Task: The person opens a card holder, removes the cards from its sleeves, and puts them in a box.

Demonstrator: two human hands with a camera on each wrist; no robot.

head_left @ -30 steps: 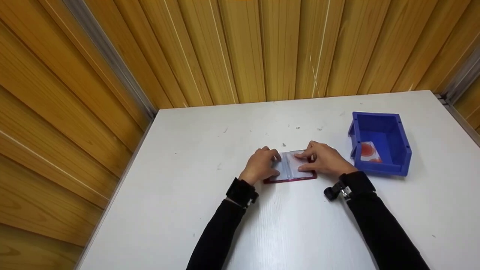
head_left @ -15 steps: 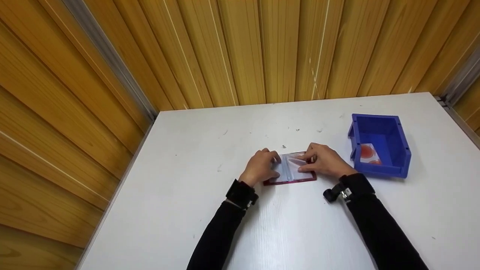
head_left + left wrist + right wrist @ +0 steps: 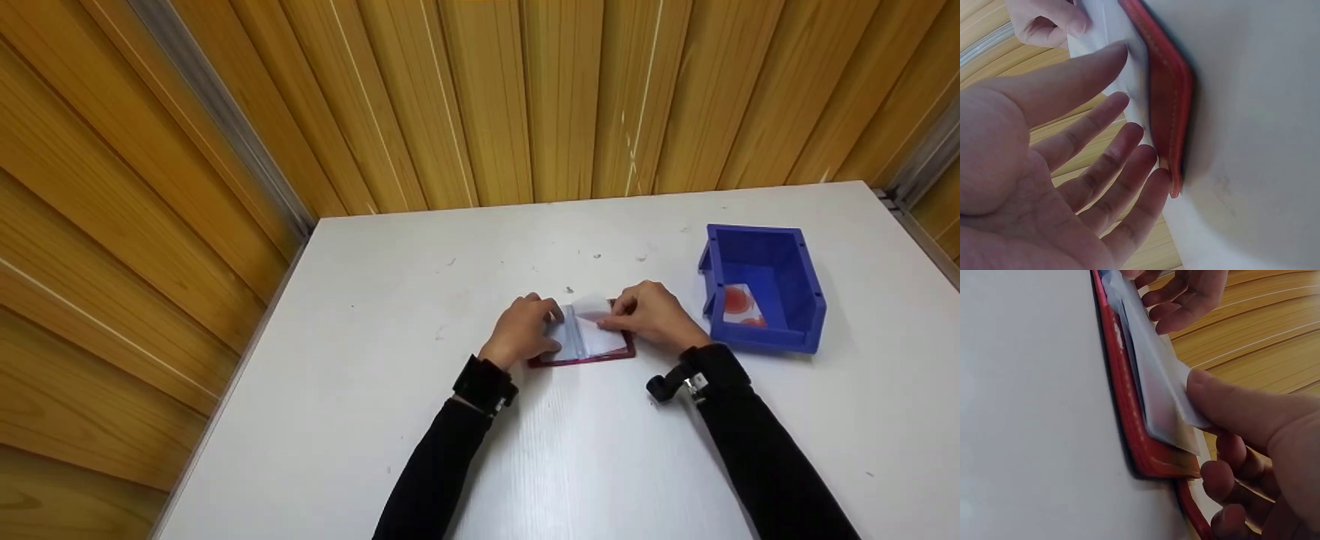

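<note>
A red card holder with stitched edges lies spread on the white table, its clear plastic sleeves facing up. On the left half rests my left hand, thumb and fingertips spread on the sleeves. In the left wrist view its fingers are loosely bent at the holder's red cover. My right hand pinches the free edge of one sleeve. That sleeve is lifted off the sleeves below it in the right wrist view. A red strap shows under my right fingers.
To the right of my right hand stands a blue plastic bin. Inside it lies a white card with a red-orange round print. Wood-patterned panels rise behind the table's far edge and along its left side.
My right hand has raised the pinched sleeve, which now stands up partly folded over the right half. The left hand has stayed in place on the holder.
</note>
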